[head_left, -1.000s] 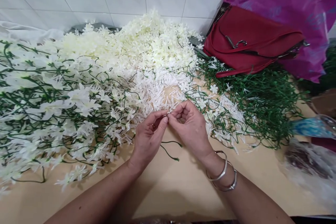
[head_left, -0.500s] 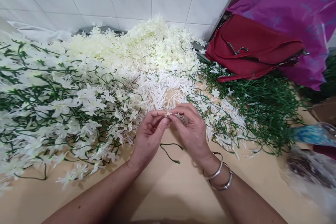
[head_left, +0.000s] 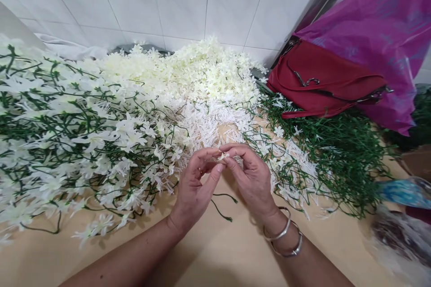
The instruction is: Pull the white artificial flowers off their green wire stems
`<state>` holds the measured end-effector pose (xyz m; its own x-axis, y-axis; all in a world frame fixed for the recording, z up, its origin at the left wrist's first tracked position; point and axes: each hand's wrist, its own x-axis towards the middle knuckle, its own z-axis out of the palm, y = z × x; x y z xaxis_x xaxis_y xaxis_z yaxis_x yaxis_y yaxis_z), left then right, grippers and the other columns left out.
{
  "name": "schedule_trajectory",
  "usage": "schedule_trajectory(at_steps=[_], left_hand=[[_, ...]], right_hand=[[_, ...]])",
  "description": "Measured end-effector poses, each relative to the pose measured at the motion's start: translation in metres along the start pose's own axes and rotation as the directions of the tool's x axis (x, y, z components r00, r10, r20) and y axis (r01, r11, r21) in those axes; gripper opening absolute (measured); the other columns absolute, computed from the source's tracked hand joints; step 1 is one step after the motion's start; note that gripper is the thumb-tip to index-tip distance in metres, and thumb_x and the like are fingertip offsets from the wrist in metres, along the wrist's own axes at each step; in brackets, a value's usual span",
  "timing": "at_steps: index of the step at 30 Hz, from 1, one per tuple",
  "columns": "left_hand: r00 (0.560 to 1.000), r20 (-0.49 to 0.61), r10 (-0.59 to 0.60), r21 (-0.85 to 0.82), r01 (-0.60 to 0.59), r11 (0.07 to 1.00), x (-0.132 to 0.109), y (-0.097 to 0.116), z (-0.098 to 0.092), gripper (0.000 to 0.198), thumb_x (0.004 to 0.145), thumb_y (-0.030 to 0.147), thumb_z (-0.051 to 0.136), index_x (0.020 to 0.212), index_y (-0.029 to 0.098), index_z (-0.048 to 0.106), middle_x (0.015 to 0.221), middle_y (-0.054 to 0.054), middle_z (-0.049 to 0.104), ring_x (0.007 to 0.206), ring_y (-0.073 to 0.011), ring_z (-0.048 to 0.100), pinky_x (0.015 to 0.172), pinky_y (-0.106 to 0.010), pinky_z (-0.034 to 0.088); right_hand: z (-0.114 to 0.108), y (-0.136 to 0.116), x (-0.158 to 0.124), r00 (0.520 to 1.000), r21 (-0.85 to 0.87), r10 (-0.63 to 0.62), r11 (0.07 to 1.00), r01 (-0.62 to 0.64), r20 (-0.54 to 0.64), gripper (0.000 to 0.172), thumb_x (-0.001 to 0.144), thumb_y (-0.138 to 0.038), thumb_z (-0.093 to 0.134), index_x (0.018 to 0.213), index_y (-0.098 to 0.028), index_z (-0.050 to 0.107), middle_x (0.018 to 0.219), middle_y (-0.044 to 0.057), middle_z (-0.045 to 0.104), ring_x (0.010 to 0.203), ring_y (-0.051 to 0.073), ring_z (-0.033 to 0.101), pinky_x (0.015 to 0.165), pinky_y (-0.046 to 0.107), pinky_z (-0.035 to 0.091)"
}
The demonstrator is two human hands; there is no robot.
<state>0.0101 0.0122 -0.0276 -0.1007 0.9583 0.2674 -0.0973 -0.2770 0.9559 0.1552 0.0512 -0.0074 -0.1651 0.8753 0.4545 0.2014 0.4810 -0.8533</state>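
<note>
My left hand (head_left: 195,186) and my right hand (head_left: 251,175) meet fingertip to fingertip above the tan table (head_left: 222,251). Both pinch a small white artificial flower (head_left: 222,156) between them. A thin green stem (head_left: 220,206) hangs down below the hands to the table. Just behind the fingers lies a heap of white plastic stamen pieces (head_left: 208,121). Silver bangles (head_left: 284,233) ring my right wrist.
Finished green stems with white flowers (head_left: 74,139) cover the left. Loose cream petals (head_left: 188,71) are piled by the tiled wall. Bare green stems (head_left: 333,143) lie right, under a red handbag (head_left: 323,83) and purple plastic bag (head_left: 380,31). Clear plastic bags (head_left: 400,233) sit at the right edge.
The view has tilted up a little, so everything sits lower in the frame. My hands stay together on the small flower, fingers shifting slightly.
</note>
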Motion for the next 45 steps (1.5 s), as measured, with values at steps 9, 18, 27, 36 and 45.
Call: schedule_trajectory(at_steps=[9, 18, 27, 36, 45], left_hand=[[0.991, -0.09, 0.098, -0.026, -0.101, 0.995, 0.0024, 0.0017, -0.002, 0.018, 0.096, 0.013, 0.072, 0.107, 0.026, 0.078, 0.106, -0.002, 0.074, 0.102, -0.0134, 0.07, 0.094, -0.025, 0.056], [0.984, -0.103, -0.145, -0.22, 0.12, 0.968, 0.0056, 0.006, 0.0033, 0.006, 0.089, 0.022, 0.081, 0.095, 0.021, 0.081, 0.089, -0.001, 0.081, 0.083, -0.0123, 0.074, 0.083, -0.023, 0.06], [0.969, -0.172, -0.175, -0.224, 0.134, 0.965, 0.0097, 0.0059, 0.0006, 0.013, 0.087, 0.03, 0.083, 0.088, 0.019, 0.076, 0.082, 0.001, 0.074, 0.077, -0.0117, 0.068, 0.078, -0.023, 0.058], [0.98, -0.132, -0.148, -0.167, 0.125, 0.978, 0.0041, 0.0059, 0.0012, 0.003, 0.088, 0.021, 0.08, 0.091, 0.021, 0.08, 0.09, -0.001, 0.08, 0.085, -0.0137, 0.072, 0.084, -0.025, 0.058], [0.994, -0.093, -0.065, -0.073, 0.058, 0.996, 0.0006, 0.0043, 0.0015, 0.007, 0.1, 0.021, 0.066, 0.105, 0.021, 0.07, 0.107, -0.005, 0.073, 0.102, -0.0163, 0.07, 0.095, -0.03, 0.056]], right_hand=[[0.0039, 0.0016, -0.0038, 1.0, 0.008, -0.011, 1.0, 0.011, -0.023, 0.011, 0.097, -0.015, 0.068, 0.097, -0.026, 0.068, 0.093, 0.0, 0.069, 0.091, 0.017, 0.065, 0.085, 0.033, 0.052], [-0.0015, 0.0014, 0.0011, 1.0, -0.044, 0.001, 0.999, 0.0, 0.015, 0.011, 0.097, -0.015, 0.069, 0.091, -0.024, 0.068, 0.087, 0.0, 0.068, 0.085, 0.017, 0.064, 0.08, 0.032, 0.052], [-0.0019, 0.0006, 0.0021, 0.998, -0.016, -0.01, 1.0, 0.011, 0.069, 0.01, 0.096, -0.017, 0.071, 0.097, -0.026, 0.073, 0.093, 0.002, 0.073, 0.091, 0.019, 0.067, 0.085, 0.036, 0.054], [-0.0022, -0.0018, -0.0009, 0.996, -0.13, -0.088, 0.988, 0.089, 0.016, 0.013, 0.096, -0.013, 0.07, 0.093, -0.026, 0.069, 0.088, 0.0, 0.071, 0.086, 0.018, 0.066, 0.08, 0.034, 0.054], [0.0007, 0.0036, -0.0018, 1.0, -0.033, -0.029, 0.999, 0.028, -0.003, 0.009, 0.099, -0.017, 0.065, 0.096, -0.026, 0.065, 0.104, 0.004, 0.073, 0.103, 0.021, 0.07, 0.093, 0.039, 0.055]])
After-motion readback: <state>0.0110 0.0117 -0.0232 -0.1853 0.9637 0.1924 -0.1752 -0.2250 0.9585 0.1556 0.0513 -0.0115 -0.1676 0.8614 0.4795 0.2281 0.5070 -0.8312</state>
